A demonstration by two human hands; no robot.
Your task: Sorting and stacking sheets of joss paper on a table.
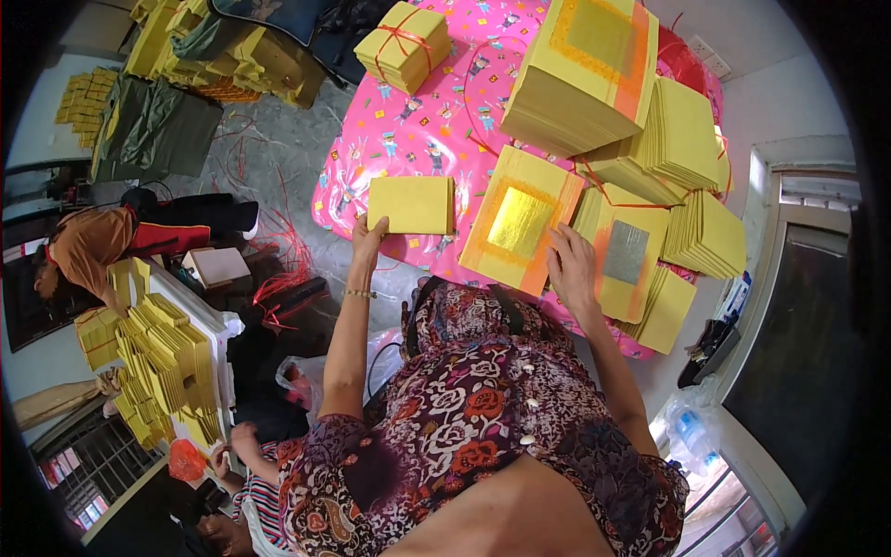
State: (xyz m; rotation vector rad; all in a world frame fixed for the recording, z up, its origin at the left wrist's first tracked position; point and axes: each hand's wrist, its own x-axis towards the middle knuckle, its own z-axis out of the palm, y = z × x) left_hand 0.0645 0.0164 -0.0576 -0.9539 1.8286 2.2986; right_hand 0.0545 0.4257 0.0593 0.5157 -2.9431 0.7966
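My left hand (368, 234) pinches the lower left corner of a small folded stack of yellow paper (408, 205), thumb on top. That stack lies on a pink table cover (357, 153) printed with cartoon figures. My right hand (572, 266) rests with bent fingers at the right edge of a yellow sheet (491, 199) that has orange bands and a gold foil square in its middle. Whether its fingertips grip the sheet cannot be made out. Just right of this hand lies a similar yellow paper with a silver square (626, 252).
A tall yellow paper block (568, 112) and folded yellow stacks (682, 139) stand at the far right. A bundle tied with red string (402, 46) sits at the back. On the left, other people (93, 243) work around a white table with yellow stacks (167, 357). Red string (283, 265) litters the floor.
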